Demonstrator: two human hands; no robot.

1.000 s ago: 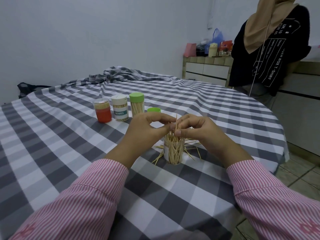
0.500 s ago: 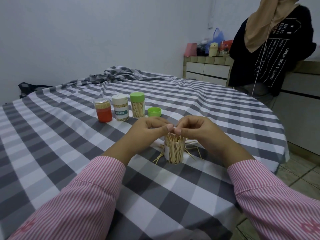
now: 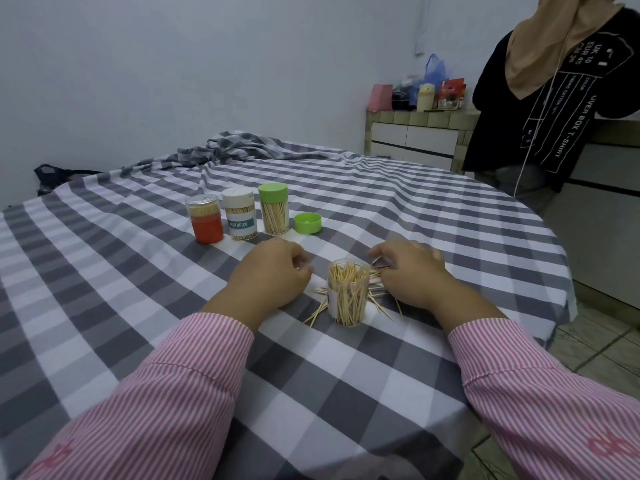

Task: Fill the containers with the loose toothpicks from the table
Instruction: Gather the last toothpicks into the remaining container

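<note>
A clear open container [image 3: 347, 299], packed with upright toothpicks, stands on the checked tablecloth. Loose toothpicks [image 3: 316, 314] lie scattered around its base and behind it. My left hand [image 3: 273, 277] rests on the cloth just left of the container, fingers loosely curled, with nothing seen in them. My right hand [image 3: 410, 271] is down on the loose toothpicks to the right of and behind the container, thumb and forefinger pinching a toothpick. Farther back stand three closed containers: orange [image 3: 205, 221], white labelled [image 3: 239, 219] and green-lidded [image 3: 273, 209].
A loose green lid [image 3: 307, 223] lies right of the closed containers. A person in a black shirt [image 3: 554, 109] stands at the far right by a tiled counter [image 3: 415, 133]. The table's edge [image 3: 561, 271] drops off on the right to a tiled floor.
Both hands have come down from the top of the open container to the table, the left to its left side, the right onto the loose toothpicks behind it.
</note>
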